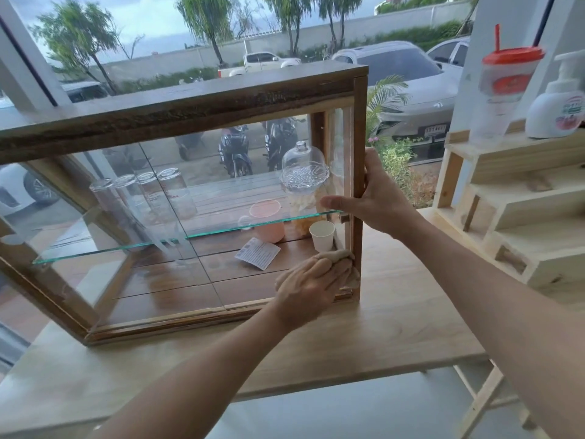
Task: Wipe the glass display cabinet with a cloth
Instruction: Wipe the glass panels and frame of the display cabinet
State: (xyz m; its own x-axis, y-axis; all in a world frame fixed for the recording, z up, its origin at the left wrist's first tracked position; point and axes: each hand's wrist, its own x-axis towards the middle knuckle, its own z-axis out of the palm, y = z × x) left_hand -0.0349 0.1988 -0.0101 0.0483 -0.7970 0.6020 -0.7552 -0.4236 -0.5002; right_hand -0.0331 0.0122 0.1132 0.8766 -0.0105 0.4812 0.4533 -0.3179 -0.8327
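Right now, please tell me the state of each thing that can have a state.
Cabinet: upright on the table, glass front shut.
Cloth: bunched, pressed on the glass near the lower right corner.
Left hand: flat on the cloth.
Right hand: gripping the cabinet's right post.
Paper cup: upright inside.
Glasses: upside down on the shelf.

Dark, rough-grained wooden display cabinet point(177, 103) with glossy clear glass panes; matt pale wood surface point(395, 327); soft beige cloth point(337, 256).
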